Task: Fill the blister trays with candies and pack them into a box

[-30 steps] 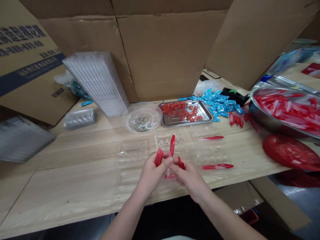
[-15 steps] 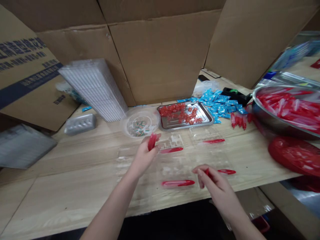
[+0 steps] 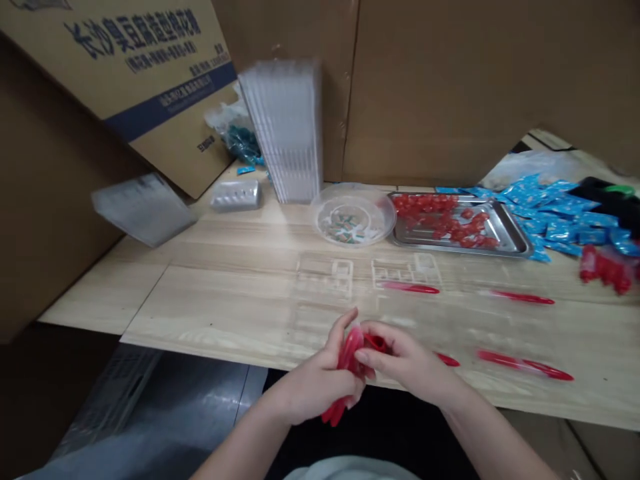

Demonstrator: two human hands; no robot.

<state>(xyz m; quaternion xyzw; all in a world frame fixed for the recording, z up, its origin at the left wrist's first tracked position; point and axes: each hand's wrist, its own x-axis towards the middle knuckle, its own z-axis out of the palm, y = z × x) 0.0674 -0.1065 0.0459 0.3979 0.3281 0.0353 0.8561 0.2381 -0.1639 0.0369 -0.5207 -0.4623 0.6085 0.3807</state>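
Observation:
My left hand [image 3: 325, 380] is closed around a bundle of red pen-shaped tubes [image 3: 353, 347], whose red ends stick out below the fingers. Against this bundle, my right hand [image 3: 405, 360] pinches a red tube [image 3: 375, 342] with an open-looking end. The hands meet over the table's front edge. Clear plastic trays [image 3: 345, 293] lie flat in front of them. Single red tubes lie on several trays, among them one tube [image 3: 413, 288] behind my right hand and another tube [image 3: 525, 365] to its right. My right hand partly covers one more tube [image 3: 447, 359].
A round clear bowl [image 3: 320, 220] holds small pieces. Beside it, a metal tray [image 3: 515, 237] bears red wrapped pieces. Blue packets [image 3: 565, 213] are heaped at the right. Stacked clear trays [image 3: 295, 133] and a printed carton [image 3: 165, 87] stand at the back left.
My view has swung left. The right hand has come over to the left one, and both now meet at the red tubes near the table's front edge.

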